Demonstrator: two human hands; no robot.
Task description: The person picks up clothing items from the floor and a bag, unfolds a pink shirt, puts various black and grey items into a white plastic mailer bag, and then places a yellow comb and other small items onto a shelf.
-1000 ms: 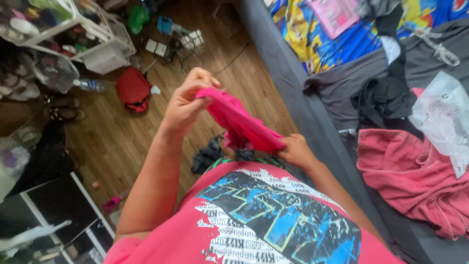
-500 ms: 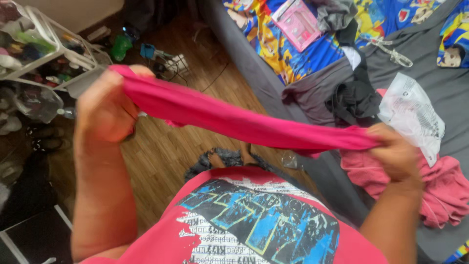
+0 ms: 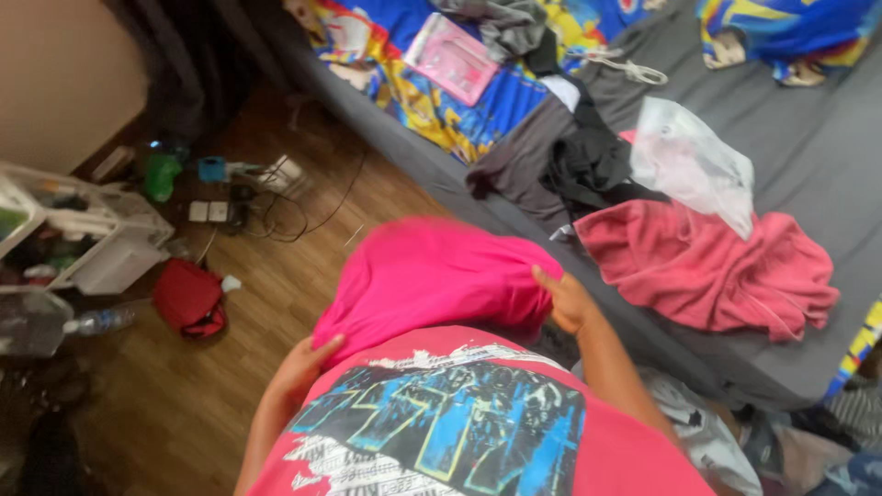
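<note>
head cam: both hands clamped on a bright pink garment (image 3: 432,280) held against the chest, left hand (image 3: 303,363) at its lower corner, right hand (image 3: 565,298) at the far edge. looks like mid-fold; next probably needs the edges squared up.

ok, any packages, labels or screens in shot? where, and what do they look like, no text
Pink package: flat, rectangular, on the bright printed blanket at the bed's far end.
Clear plastic bag: crumpled, whitish, dark print, on the grey bed above the red garment.
Plastic bottle: clear, lying on the wood floor, left.
No screens.
</note>
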